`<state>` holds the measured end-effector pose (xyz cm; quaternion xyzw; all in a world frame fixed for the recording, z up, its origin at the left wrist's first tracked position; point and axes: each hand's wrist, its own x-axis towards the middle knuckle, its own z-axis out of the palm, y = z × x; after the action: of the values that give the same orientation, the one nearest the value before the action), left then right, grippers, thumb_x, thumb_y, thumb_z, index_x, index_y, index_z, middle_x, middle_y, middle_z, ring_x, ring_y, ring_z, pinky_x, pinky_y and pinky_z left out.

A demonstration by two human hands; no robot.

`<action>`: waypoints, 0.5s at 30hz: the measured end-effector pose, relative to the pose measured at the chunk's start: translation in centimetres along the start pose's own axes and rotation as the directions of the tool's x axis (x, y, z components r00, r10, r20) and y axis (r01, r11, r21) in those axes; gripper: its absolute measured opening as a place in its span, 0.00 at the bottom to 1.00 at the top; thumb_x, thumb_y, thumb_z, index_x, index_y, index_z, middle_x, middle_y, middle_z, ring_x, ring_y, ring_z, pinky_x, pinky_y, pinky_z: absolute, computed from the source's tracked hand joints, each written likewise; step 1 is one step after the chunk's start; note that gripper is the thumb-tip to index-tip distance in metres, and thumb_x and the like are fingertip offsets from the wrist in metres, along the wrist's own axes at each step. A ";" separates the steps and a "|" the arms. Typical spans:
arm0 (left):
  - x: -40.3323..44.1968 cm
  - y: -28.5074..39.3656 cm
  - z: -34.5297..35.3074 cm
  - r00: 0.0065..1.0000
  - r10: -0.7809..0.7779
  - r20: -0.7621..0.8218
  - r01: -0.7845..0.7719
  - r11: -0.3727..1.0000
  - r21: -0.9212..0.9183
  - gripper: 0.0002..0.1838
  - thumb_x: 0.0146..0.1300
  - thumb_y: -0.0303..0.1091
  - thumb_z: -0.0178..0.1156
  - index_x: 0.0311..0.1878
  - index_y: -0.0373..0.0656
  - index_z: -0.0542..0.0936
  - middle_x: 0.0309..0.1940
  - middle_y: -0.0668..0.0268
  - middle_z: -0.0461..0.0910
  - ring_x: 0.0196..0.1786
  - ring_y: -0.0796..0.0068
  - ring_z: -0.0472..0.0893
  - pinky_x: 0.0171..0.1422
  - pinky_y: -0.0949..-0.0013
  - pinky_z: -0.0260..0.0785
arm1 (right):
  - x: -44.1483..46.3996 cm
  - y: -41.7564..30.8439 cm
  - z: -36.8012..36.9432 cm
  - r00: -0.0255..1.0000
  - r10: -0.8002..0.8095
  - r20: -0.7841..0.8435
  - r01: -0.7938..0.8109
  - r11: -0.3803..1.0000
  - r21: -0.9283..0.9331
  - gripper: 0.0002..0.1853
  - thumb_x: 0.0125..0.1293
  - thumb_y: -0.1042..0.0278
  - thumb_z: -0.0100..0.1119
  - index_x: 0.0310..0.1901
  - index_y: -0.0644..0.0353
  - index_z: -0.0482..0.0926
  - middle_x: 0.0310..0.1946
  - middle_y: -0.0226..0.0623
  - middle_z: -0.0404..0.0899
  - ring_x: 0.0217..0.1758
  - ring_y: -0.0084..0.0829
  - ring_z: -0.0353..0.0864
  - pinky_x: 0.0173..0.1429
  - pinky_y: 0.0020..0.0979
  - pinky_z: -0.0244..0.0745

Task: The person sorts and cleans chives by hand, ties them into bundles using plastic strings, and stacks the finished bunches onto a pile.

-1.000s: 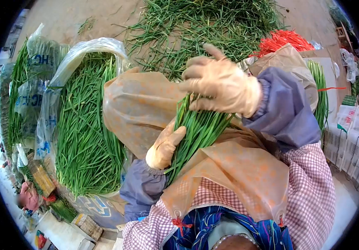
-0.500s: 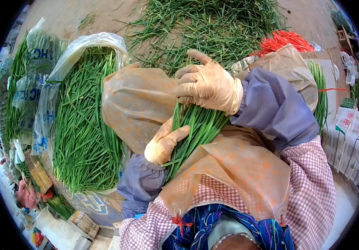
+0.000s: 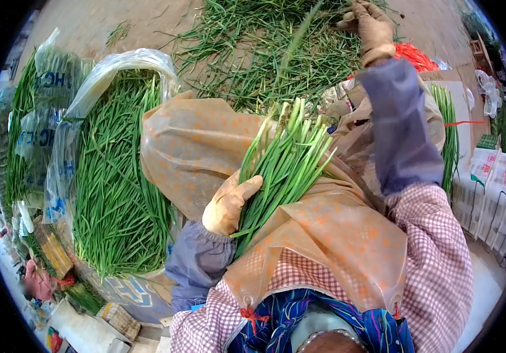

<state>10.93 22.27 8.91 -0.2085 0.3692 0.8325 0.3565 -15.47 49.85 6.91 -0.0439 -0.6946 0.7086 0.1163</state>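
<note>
My gloved left hand (image 3: pixel 229 203) is closed around a bunch of garlic chives (image 3: pixel 285 162) resting over my apron-covered lap. The pale cut ends point up and away, the leaves run down toward my chest. My gloved right hand (image 3: pixel 370 28) is stretched out at the upper right, above the chive heap on the ground, its fingers loosely apart. A motion-blurred green blade (image 3: pixel 297 42) is in the air to its left, with no visible contact with the hand. The translucent brown apron (image 3: pixel 200 135) covers my knees.
Left of my knee stands a plastic-lined container of chives (image 3: pixel 120 188). A loose chive heap (image 3: pixel 253 53) covers the floor ahead. Red ties (image 3: pixel 414 57) lie beyond my right knee, near a tied chive bundle (image 3: pixel 446 132). White packages (image 3: pixel 494 182) stand at right.
My right hand has left the top of the bunch and swung up and right, over the floor heap. The bunch's cut ends are now uncovered; my left hand keeps its hold.
</note>
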 end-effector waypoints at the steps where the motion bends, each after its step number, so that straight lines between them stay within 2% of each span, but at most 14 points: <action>1: -0.1 0.0 0.0 1.000 0.010 -0.011 -0.010 1.000 -0.004 0.26 0.70 0.30 0.48 0.71 0.36 0.62 0.62 0.61 0.72 0.60 0.74 0.74 0.66 0.71 0.65 | 2.7 2.2 -1.6 0.996 0.049 -0.076 -0.061 0.985 -0.163 0.07 0.71 0.72 0.50 0.36 0.61 0.77 0.27 0.34 0.79 0.29 0.23 0.78 0.38 0.27 0.78; 2: -0.2 0.0 0.0 1.000 0.023 -0.017 -0.023 1.000 -0.005 0.26 0.71 0.31 0.48 0.71 0.36 0.62 0.63 0.60 0.72 0.61 0.73 0.74 0.66 0.70 0.64 | 2.0 2.0 -1.9 0.995 -0.103 0.007 0.097 0.904 -0.416 0.05 0.69 0.70 0.53 0.43 0.60 0.76 0.34 0.38 0.80 0.37 0.27 0.78 0.43 0.27 0.78; 3: 0.0 0.1 0.0 0.999 0.041 -0.025 -0.041 0.999 -0.011 0.27 0.71 0.32 0.49 0.71 0.36 0.61 0.64 0.60 0.71 0.62 0.72 0.73 0.67 0.70 0.64 | 0.5 1.2 -2.0 0.965 -0.227 0.131 0.258 0.738 -0.623 0.12 0.67 0.69 0.56 0.51 0.59 0.76 0.41 0.43 0.80 0.45 0.31 0.79 0.48 0.28 0.77; 4: 0.2 0.0 0.0 0.998 0.065 -0.001 -0.065 0.997 -0.047 0.28 0.71 0.33 0.49 0.71 0.36 0.61 0.64 0.60 0.71 0.62 0.72 0.73 0.68 0.70 0.63 | -1.3 0.7 -2.2 0.913 -0.299 0.278 0.398 0.504 -0.766 0.20 0.65 0.68 0.59 0.59 0.57 0.75 0.48 0.47 0.81 0.53 0.35 0.80 0.53 0.28 0.77; 5: 0.3 -0.2 0.0 0.996 0.083 0.018 -0.081 0.993 -0.084 0.28 0.71 0.34 0.50 0.72 0.36 0.60 0.65 0.60 0.70 0.63 0.71 0.73 0.68 0.69 0.63 | -2.9 0.6 -1.8 0.909 -0.197 0.367 0.400 0.659 -0.637 0.29 0.64 0.64 0.63 0.66 0.54 0.68 0.51 0.45 0.79 0.58 0.35 0.77 0.59 0.31 0.74; 6: 0.3 -0.4 0.0 0.995 0.098 0.036 -0.093 0.989 -0.118 0.29 0.71 0.36 0.50 0.72 0.36 0.60 0.65 0.60 0.70 0.64 0.70 0.72 0.69 0.68 0.62 | -5.7 -0.2 -0.1 0.926 -0.070 0.371 0.201 0.923 -0.328 0.26 0.65 0.62 0.64 0.63 0.57 0.71 0.48 0.40 0.80 0.55 0.31 0.78 0.59 0.32 0.74; 7: 0.4 -0.5 0.0 0.994 0.098 0.046 -0.092 0.989 -0.112 0.30 0.71 0.37 0.51 0.72 0.36 0.59 0.65 0.60 0.69 0.64 0.70 0.71 0.70 0.68 0.61 | -7.9 -1.6 0.5 0.851 0.046 0.524 0.050 0.985 -0.168 0.22 0.64 0.61 0.65 0.57 0.60 0.76 0.46 0.37 0.81 0.52 0.28 0.78 0.57 0.31 0.74; 8: 0.4 -0.4 0.0 0.994 0.098 0.056 -0.092 0.991 -0.102 0.31 0.71 0.39 0.51 0.73 0.36 0.59 0.66 0.60 0.68 0.65 0.70 0.71 0.71 0.67 0.60 | -9.8 -2.7 1.4 0.777 0.019 0.630 0.151 0.965 -0.215 0.17 0.65 0.62 0.64 0.51 0.62 0.79 0.44 0.35 0.82 0.49 0.29 0.79 0.55 0.31 0.74; 9: 0.4 -0.3 0.1 0.993 0.100 0.069 -0.093 0.992 -0.089 0.32 0.71 0.40 0.52 0.73 0.36 0.58 0.67 0.60 0.68 0.66 0.69 0.70 0.71 0.67 0.59 | -11.5 -4.2 2.3 0.712 0.124 0.692 0.152 0.934 -0.323 0.17 0.64 0.59 0.64 0.48 0.63 0.80 0.41 0.38 0.82 0.47 0.30 0.80 0.54 0.31 0.75; 10: 0.4 -0.1 0.2 0.991 0.103 0.085 -0.097 0.992 -0.075 0.33 0.71 0.42 0.53 0.73 0.36 0.58 0.67 0.60 0.67 0.67 0.69 0.69 0.72 0.66 0.58 | -12.2 -4.7 2.7 0.613 0.201 0.764 0.256 0.865 -0.432 0.22 0.63 0.55 0.66 0.52 0.62 0.79 0.44 0.42 0.82 0.51 0.31 0.79 0.56 0.32 0.75; 12: 0.6 -0.6 0.1 0.990 0.133 0.054 -0.132 0.991 -0.020 0.33 0.71 0.43 0.52 0.73 0.36 0.57 0.68 0.60 0.66 0.67 0.69 0.68 0.72 0.66 0.57 | -13.5 -4.7 4.4 0.558 0.213 0.802 0.372 0.800 -0.471 0.20 0.61 0.56 0.67 0.48 0.63 0.80 0.41 0.41 0.82 0.45 0.31 0.81 0.50 0.32 0.76; 15: 0.6 -0.6 0.4 0.983 0.182 0.034 -0.183 0.983 0.030 0.33 0.72 0.44 0.50 0.73 0.35 0.57 0.68 0.60 0.66 0.67 0.70 0.68 0.72 0.67 0.57 | -13.6 -3.6 4.8 0.566 0.263 0.781 0.104 0.917 -0.384 0.16 0.62 0.60 0.66 0.44 0.64 0.81 0.37 0.40 0.82 0.39 0.33 0.81 0.45 0.32 0.76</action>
<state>10.94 23.19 8.50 -0.1552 0.3949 0.8585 0.2879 -3.05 42.10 9.29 0.2356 -0.7912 0.4994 -0.2629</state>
